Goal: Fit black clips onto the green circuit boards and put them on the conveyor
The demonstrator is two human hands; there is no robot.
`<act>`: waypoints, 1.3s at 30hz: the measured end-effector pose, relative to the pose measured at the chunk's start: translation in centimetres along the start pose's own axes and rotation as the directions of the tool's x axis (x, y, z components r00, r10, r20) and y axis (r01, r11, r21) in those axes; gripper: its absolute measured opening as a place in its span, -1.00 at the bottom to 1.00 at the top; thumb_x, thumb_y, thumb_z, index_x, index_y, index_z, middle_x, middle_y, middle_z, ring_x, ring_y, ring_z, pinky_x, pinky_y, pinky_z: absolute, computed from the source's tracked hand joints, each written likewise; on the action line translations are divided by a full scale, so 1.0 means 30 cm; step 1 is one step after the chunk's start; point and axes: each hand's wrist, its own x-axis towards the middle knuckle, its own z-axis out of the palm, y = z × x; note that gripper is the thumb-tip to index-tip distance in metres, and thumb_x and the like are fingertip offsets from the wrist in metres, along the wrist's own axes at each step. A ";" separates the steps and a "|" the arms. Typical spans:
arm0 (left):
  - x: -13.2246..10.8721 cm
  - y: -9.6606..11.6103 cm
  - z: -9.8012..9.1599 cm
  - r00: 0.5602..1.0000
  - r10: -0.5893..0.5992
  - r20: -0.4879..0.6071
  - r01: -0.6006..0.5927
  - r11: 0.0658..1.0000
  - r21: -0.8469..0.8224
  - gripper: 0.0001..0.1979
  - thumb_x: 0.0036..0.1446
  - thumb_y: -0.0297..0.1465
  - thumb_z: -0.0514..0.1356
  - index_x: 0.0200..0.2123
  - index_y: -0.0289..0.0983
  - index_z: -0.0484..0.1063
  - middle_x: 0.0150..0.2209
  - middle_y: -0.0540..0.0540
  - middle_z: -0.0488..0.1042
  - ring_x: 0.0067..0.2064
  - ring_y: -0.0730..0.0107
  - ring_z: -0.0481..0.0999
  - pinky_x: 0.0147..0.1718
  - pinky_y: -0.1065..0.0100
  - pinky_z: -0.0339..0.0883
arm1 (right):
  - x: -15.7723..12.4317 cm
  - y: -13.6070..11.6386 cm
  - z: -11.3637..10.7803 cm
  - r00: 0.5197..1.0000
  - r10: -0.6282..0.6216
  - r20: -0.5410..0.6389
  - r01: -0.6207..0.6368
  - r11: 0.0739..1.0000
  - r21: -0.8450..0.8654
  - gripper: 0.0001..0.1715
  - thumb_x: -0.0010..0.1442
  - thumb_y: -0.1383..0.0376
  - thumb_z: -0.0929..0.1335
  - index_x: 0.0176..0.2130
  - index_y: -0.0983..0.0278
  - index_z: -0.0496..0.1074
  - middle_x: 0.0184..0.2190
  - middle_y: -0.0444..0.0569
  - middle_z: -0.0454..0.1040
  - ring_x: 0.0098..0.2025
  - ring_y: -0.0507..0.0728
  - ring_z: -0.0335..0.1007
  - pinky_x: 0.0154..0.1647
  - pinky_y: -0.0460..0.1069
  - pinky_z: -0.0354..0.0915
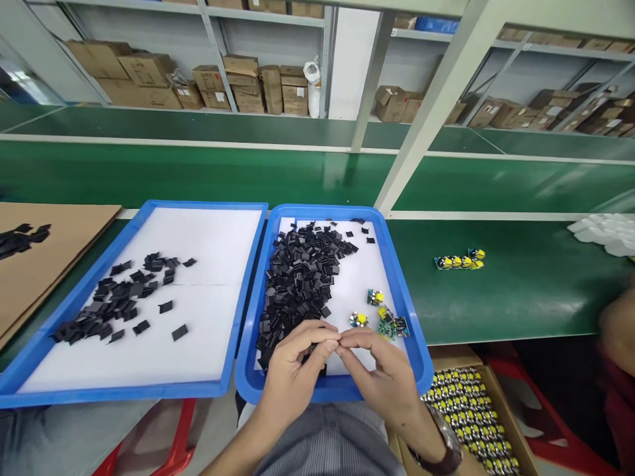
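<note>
Over the front of a blue tray, my left hand and my right hand meet at the fingertips. Both have thumb and fingers pinched together, and whatever they hold is too small and hidden to name. Black folded pieces are heaped in the left part of this tray, just beyond my left hand. Small circuit boards with yellow parts lie on the white liner beyond my right hand.
Another blue tray with scattered black pieces stands at the left, beside cardboard. A short row of boards sits on the green table. Below right is a carton of yellow-topped parts; a person is at the right edge.
</note>
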 end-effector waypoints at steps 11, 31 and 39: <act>-0.005 0.020 0.011 0.995 -0.095 0.001 0.095 0.995 0.030 -0.87 0.33 -0.31 0.28 -0.17 -0.19 0.64 -0.21 -0.09 0.58 -0.33 0.43 0.52 -0.41 0.46 0.44 | -0.001 0.005 -0.011 0.999 0.029 -0.023 -0.025 0.988 0.151 -0.68 0.29 0.52 0.40 -0.06 0.16 0.59 -0.21 -0.01 0.59 -0.15 0.15 0.55 -0.10 0.08 0.50; -0.063 0.004 -0.009 0.964 -0.226 0.141 0.249 0.953 -0.174 -0.54 0.26 -0.33 0.37 0.21 -0.09 0.49 0.11 -0.14 0.60 0.14 0.15 0.60 0.17 0.15 0.51 | -0.035 -0.031 -0.041 0.997 0.080 -0.014 -0.077 0.984 0.159 -0.67 0.31 0.53 0.39 -0.08 0.14 0.59 -0.17 -0.04 0.63 -0.10 0.15 0.59 -0.05 0.08 0.51; -0.061 -0.003 -0.010 0.972 -0.174 0.155 0.196 0.970 -0.144 -0.56 0.23 -0.31 0.39 0.17 -0.10 0.55 0.19 -0.17 0.53 0.12 0.13 0.60 0.13 0.16 0.55 | -0.037 -0.033 -0.040 0.995 0.097 -0.013 -0.095 0.988 0.118 -0.72 0.30 0.48 0.43 -0.08 0.15 0.62 -0.26 -0.05 0.64 -0.21 0.14 0.59 -0.18 0.05 0.53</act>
